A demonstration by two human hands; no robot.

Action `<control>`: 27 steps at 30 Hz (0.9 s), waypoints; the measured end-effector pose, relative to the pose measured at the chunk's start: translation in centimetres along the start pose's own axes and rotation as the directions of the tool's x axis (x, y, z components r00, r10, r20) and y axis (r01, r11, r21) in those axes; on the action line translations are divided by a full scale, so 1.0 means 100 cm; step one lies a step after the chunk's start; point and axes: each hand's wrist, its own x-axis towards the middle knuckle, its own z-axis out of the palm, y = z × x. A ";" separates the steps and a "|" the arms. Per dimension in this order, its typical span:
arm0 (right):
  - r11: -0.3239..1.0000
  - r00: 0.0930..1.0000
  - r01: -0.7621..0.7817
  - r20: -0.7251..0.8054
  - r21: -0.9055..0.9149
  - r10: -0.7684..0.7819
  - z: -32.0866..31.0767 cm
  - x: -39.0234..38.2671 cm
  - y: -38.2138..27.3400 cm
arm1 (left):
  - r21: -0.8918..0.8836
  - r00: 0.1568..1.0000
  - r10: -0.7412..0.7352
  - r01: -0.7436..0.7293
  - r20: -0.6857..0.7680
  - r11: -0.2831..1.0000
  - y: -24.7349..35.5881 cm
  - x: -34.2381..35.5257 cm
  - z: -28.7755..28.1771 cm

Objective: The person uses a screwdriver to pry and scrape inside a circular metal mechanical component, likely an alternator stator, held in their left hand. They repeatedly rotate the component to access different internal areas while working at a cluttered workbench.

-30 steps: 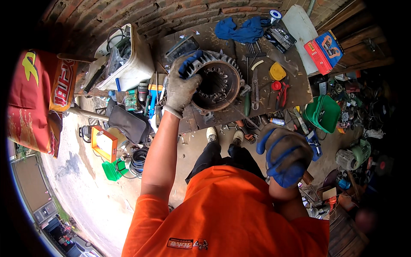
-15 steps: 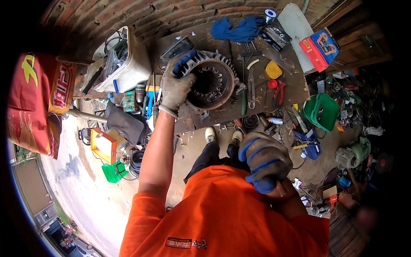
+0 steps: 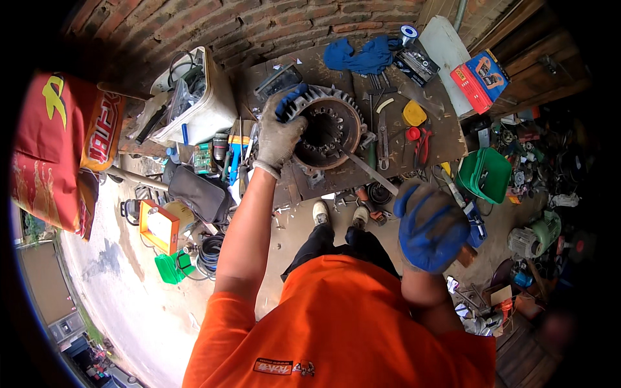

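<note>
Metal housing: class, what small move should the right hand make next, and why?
Perhaps ease the flat metal bar slightly deeper into the metal housing: the right hand grips it, far end at the opening, while the left hand holds the housing.

Brick wall (image 3: 259, 39), bright pale floor (image 3: 129, 284)

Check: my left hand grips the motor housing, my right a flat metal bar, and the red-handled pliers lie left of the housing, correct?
Not quite: the head view shows the red-handled pliers right of the finned motor housing. Your left hand grips it and your right hand a flat metal bar.
</note>
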 end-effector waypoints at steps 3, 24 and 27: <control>0.999 0.997 -0.021 -0.076 0.046 0.024 0.000 -0.002 0.018 | 0.017 0.998 0.060 -0.060 0.007 0.998 -0.002 -0.001 0.003; 0.989 0.997 -0.074 -0.010 -0.127 0.073 -0.005 0.003 0.033 | 0.207 0.980 0.198 -0.197 0.014 0.958 0.015 -0.016 0.010; 0.986 0.911 0.032 0.410 -0.164 0.038 -0.010 0.005 0.041 | 0.271 0.970 0.241 -0.235 0.010 0.934 0.014 -0.021 0.008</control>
